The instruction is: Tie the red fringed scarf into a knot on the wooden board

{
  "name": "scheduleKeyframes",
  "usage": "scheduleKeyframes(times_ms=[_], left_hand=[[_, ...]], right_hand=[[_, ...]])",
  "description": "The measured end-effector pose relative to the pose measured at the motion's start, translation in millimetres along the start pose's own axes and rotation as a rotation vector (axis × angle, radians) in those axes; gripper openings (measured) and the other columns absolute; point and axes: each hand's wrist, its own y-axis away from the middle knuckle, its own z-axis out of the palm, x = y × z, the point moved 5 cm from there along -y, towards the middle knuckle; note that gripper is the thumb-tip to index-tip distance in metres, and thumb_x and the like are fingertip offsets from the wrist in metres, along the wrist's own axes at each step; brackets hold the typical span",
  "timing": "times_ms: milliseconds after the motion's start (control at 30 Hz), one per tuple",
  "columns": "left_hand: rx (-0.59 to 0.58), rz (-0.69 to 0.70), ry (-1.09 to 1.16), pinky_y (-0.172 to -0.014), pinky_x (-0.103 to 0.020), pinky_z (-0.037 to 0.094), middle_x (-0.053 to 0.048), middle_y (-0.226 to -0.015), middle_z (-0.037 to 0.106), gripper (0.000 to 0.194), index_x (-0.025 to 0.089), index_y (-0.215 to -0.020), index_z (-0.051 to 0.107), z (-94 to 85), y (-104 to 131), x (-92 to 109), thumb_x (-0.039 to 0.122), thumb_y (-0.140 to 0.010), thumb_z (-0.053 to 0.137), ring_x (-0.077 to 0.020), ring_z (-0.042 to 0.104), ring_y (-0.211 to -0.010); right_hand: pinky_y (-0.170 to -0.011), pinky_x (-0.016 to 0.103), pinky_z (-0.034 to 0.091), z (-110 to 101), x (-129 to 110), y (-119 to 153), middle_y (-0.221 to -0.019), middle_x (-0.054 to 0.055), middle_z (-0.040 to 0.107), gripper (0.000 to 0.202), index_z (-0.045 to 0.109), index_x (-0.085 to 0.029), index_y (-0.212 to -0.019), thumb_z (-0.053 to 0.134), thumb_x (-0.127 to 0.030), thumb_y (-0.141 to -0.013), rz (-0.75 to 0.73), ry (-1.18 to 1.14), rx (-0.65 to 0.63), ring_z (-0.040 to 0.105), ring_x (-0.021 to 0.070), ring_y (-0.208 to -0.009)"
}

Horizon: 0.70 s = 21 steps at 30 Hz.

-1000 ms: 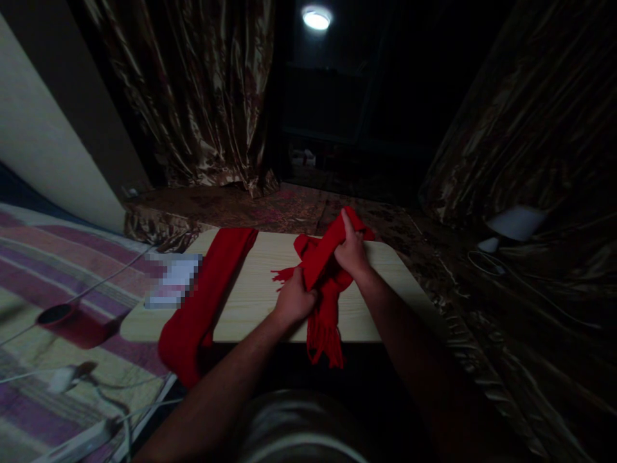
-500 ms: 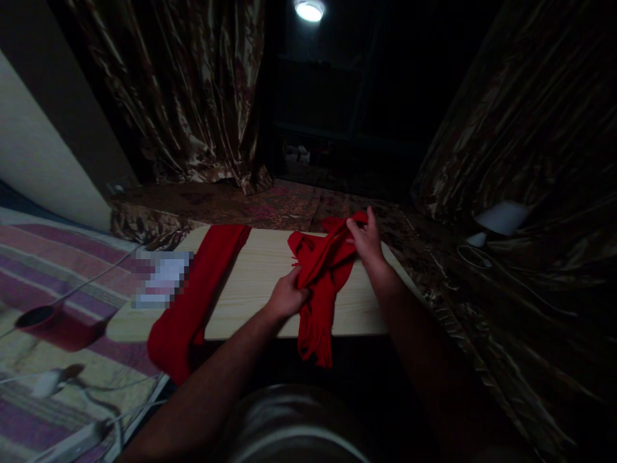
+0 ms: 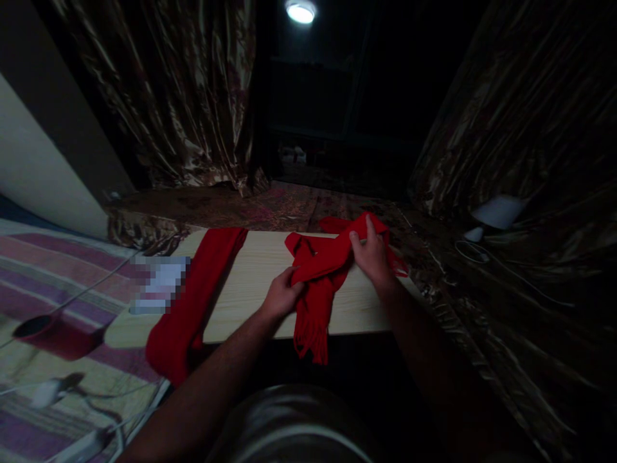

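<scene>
Curtain (image 3: 207,103): gathered, behind the work area. Striped bedspread (image 3: 53,257): at left, beside the table (image 3: 241,289), pale wood, rounded corner. Folded red cloth (image 3: 205,296): laid across the table's left part, overhanging the near edge. Red scarf (image 3: 322,260): on and above the table's right half, bunched and crossed over itself; one fringed end hangs past the near edge, another fringe shows right of the right hand. Red cylindrical container (image 3: 65,339): on the bedspread; opening dark, contents cannot be read. Left hand (image 3: 280,294): closed on the scarf's left edge, thumb on top. Right hand (image 3: 372,254): holds the scarf's far fold, index straight, thumb apart, remaining fingers partly hidden.
</scene>
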Motion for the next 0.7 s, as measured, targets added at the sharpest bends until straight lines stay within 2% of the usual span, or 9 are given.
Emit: scheduleKeyframes(times_ms=[100, 167, 300, 367, 433, 533, 600, 633, 700], left_hand=[[0.019, -0.029, 0.168, -0.095, -0.040, 0.052, -0.011, -0.117, 0.073, 0.056, 0.015, -0.126, 0.067, -0.9, -1, -3, 0.023, -0.070, 0.069, -0.0285, 0.068, -0.106], [0.008, -0.051, 0.278, -0.096, -0.041, 0.051, -0.011, -0.119, 0.073, 0.061, 0.016, -0.127, 0.067, -0.4, 0, -2, 0.022, -0.066, 0.072, -0.0292, 0.067, -0.107], [-0.037, -0.127, 0.426, -0.096, -0.042, 0.050, -0.012, -0.117, 0.073, 0.069, 0.015, -0.131, 0.066, 3.0, 5, 4, 0.021, -0.063, 0.075, -0.0298, 0.068, -0.104], [-0.062, -0.158, 0.497, -0.095, -0.043, 0.049, -0.013, -0.114, 0.074, 0.068, 0.014, -0.132, 0.064, 5.2, 7, 8, 0.023, -0.066, 0.074, -0.0300, 0.069, -0.102], [-0.087, -0.172, 0.560, -0.095, -0.044, 0.049, -0.014, -0.113, 0.075, 0.067, 0.012, -0.133, 0.064, 6.8, 9, 10, 0.026, -0.068, 0.072, -0.0308, 0.069, -0.102], [-0.110, -0.151, 0.620, -0.098, -0.045, 0.048, -0.016, -0.118, 0.073, 0.065, 0.012, -0.130, 0.066, 7.3, 8, 12, 0.027, -0.068, 0.071, -0.0327, 0.068, -0.107], [-0.122, -0.141, 0.653, -0.099, -0.045, 0.047, -0.017, -0.120, 0.072, 0.064, 0.011, -0.129, 0.067, 7.2, 7, 13, 0.027, -0.067, 0.071, -0.0335, 0.068, -0.109], [-0.124, -0.145, 0.670, -0.100, -0.045, 0.047, -0.018, -0.120, 0.072, 0.064, 0.010, -0.129, 0.067, 7.1, 6, 13, 0.026, -0.067, 0.070, -0.0335, 0.068, -0.109], [-0.121, -0.159, 0.702, -0.100, -0.046, 0.047, -0.018, -0.117, 0.073, 0.063, 0.009, -0.127, 0.067, 6.7, 6, 13, 0.026, -0.067, 0.070, -0.0333, 0.068, -0.108]], right_hand=[[-0.107, 0.041, 0.042, 1, 11, 8, -0.145, 0.020, 0.055, 0.075, 0.031, -0.007, -0.157, 0.043, -0.050, -0.097, 0.072, 0.004, -0.007, 0.055, 0.0301, -0.129], [-0.105, 0.041, 0.044, 1, 15, 13, -0.143, 0.020, 0.057, 0.070, 0.038, -0.008, -0.154, 0.043, -0.048, -0.097, 0.114, 0.068, -0.059, 0.058, 0.0302, -0.126], [-0.096, 0.041, 0.048, 7, 15, 26, -0.119, 0.021, 0.071, 0.052, 0.068, -0.012, -0.124, 0.054, -0.050, -0.092, 0.137, 0.316, -0.445, 0.066, 0.0335, -0.111], [-0.094, 0.041, 0.048, 9, 6, 35, -0.110, 0.020, 0.073, 0.047, 0.073, -0.013, -0.114, 0.058, -0.050, -0.090, 0.077, 0.353, -0.566, 0.067, 0.0327, -0.107], [-0.096, 0.040, 0.047, 13, -12, 44, -0.114, 0.017, 0.072, 0.048, 0.070, -0.016, -0.122, 0.062, -0.050, -0.089, -0.067, 0.222, -0.601, 0.066, 0.0300, -0.110], [-0.106, 0.040, 0.042, 28, -44, 62, -0.144, 0.015, 0.056, 0.083, 0.051, -0.021, -0.147, 0.080, -0.047, -0.073, -0.357, -0.076, -0.702, 0.053, 0.0301, -0.130], [-0.110, 0.043, 0.039, 39, -58, 72, -0.152, 0.016, 0.047, 0.100, 0.043, -0.022, -0.153, 0.087, -0.040, -0.065, -0.443, -0.164, -0.753, 0.046, 0.0316, -0.137], [-0.110, 0.044, 0.039, 44, -63, 74, -0.149, 0.016, 0.050, 0.097, 0.044, -0.020, -0.151, 0.086, -0.035, -0.065, -0.440, -0.176, -0.752, 0.048, 0.0317, -0.134], [-0.105, 0.042, 0.043, 48, -69, 74, -0.135, 0.015, 0.062, 0.076, 0.055, -0.018, -0.142, 0.080, -0.022, -0.069, -0.390, -0.191, -0.695, 0.057, 0.0291, -0.123]])
